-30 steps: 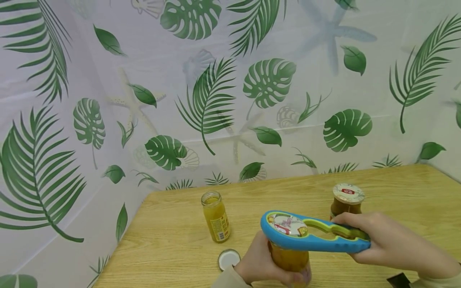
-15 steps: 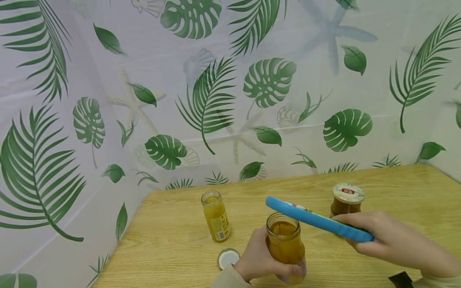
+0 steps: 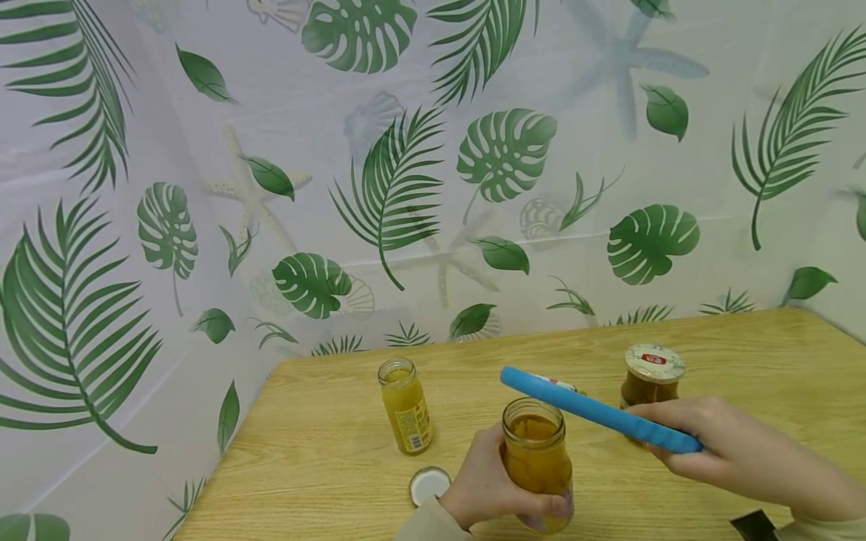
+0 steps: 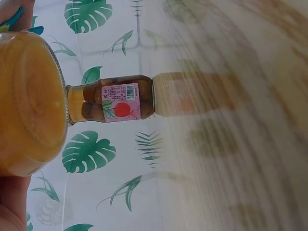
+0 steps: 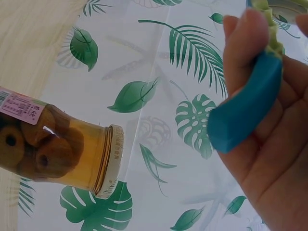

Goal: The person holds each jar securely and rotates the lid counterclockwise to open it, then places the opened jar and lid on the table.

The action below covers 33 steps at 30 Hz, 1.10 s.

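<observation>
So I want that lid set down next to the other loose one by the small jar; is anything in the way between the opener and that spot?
Yes. The open jar, held by the left hand, stands between the blue opener in the right hand and the loose lid on the table.

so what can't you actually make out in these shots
- Lid caught in the blue opener: head view, mostly hidden behind the tilted tool.
- Label text on the sealed jar: left wrist view, too small.
- Held jar: base hidden by the left hand.
- Right hand: wrist cut off by the frame edge.
</observation>
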Available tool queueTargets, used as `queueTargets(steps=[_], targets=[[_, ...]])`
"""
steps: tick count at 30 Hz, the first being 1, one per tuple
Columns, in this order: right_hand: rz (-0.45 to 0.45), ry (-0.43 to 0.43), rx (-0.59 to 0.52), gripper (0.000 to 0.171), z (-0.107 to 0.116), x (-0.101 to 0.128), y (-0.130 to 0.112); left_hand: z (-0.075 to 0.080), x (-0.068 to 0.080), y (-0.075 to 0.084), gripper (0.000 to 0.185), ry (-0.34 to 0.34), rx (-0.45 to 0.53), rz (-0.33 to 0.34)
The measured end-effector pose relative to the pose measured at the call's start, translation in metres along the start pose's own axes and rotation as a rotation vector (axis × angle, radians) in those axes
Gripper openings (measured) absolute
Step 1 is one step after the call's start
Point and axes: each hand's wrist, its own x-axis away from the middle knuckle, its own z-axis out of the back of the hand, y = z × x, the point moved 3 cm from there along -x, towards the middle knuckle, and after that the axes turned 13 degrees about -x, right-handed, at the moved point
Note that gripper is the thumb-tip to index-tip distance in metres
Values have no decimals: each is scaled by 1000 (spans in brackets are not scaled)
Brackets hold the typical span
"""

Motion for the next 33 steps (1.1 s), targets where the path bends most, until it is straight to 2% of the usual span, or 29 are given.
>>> queueTargets(steps=[4, 7, 11, 15, 18, 21, 26, 30, 33], targets=[[-33, -1, 0, 30, 0, 0, 0, -1, -1, -4, 51, 2, -12, -2], [-18, -8, -6, 28, 1, 0, 0, 0, -1, -4, 51, 8, -36, 3], [-14, -15, -6, 24, 4, 1, 4, 2, -1, 1, 49, 44, -101, 14], [-48, -2, 29, 27, 6, 4, 6, 4, -1, 9, 50, 84, -181, -8], [-67, 14, 63, 31, 9, 7, 7, 4, -2, 6, 52, 105, -227, -19], [-75, 28, 72, 31, 11, 11, 8, 5, -5, -4, 54, 118, -262, 39], [-107, 20, 78, 23, 13, 16, 10, 8, -8, -18, 55, 118, -336, 180], [-129, 7, 62, 20, 14, 23, 12, 9, -9, -22, 54, 115, -397, 254], [-98, -4, 47, 25, 15, 29, 12, 8, -11, -25, 52, 103, -403, 284]])
